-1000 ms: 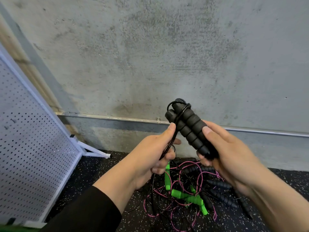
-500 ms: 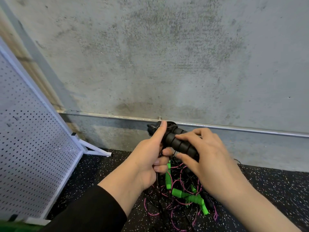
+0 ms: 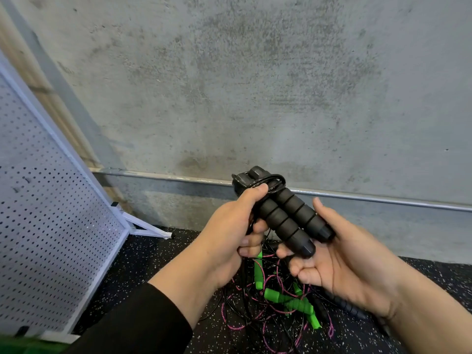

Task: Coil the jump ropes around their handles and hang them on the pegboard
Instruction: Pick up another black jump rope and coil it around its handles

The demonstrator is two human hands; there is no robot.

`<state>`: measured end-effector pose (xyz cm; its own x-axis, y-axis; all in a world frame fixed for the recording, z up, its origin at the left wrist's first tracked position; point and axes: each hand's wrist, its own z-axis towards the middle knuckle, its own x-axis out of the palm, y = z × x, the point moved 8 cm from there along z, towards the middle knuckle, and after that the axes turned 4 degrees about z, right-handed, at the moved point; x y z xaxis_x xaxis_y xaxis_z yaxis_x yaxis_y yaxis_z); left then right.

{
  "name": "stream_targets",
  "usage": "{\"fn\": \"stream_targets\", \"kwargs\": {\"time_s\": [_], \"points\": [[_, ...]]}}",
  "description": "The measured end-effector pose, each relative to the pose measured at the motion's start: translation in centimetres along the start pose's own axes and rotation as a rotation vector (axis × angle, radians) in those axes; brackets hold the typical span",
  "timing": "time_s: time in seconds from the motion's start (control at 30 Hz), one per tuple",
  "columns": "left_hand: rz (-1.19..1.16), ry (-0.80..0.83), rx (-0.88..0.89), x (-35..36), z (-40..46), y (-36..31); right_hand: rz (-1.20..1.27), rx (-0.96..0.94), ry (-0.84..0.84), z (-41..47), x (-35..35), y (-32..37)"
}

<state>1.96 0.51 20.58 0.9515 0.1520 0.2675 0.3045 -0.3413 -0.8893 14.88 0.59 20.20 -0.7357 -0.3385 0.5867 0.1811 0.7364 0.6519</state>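
Two black ribbed foam handles of one jump rope lie side by side, slanting up to the left. My right hand cups their lower ends from below. My left hand pinches the thin black cord, which loops around the handles' upper ends, with the thumb pressed on the loop. On the floor below lies a tangle of jump ropes with green handles, dark handles and pink and black cords. The white pegboard stands at the left, leaning on its frame.
A grey concrete wall fills the background, with a metal conduit running along its base. The floor is black speckled rubber. The pegboard's white support foot juts out onto the floor.
The handles dipped low half a second ago with my right hand over them. Now they are raised again, my right hand underneath, and a cord loop sits around their upper ends.
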Motion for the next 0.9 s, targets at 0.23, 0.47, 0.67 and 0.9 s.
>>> {"fn": "stream_targets", "kwargs": {"time_s": [0.23, 0.47, 0.67, 0.9], "points": [[0.109, 0.072, -0.030, -0.4, 0.3, -0.1, -0.035, -0.257, -0.114, 0.6, -1.2, 1.5], [0.321, 0.114, -0.036, -0.1, 0.3, 0.9, -0.606, -0.566, -0.430, -1.4, -1.5, 4.4], [0.314, 0.127, -0.062, 0.1, 0.4, 1.3, -0.811, -0.654, -0.481, -2.2, -1.4, 5.6], [0.220, 0.080, -0.048, 0.3, 0.5, 1.3, -0.974, -0.715, -0.518, -1.7, -1.9, 5.6]]}}
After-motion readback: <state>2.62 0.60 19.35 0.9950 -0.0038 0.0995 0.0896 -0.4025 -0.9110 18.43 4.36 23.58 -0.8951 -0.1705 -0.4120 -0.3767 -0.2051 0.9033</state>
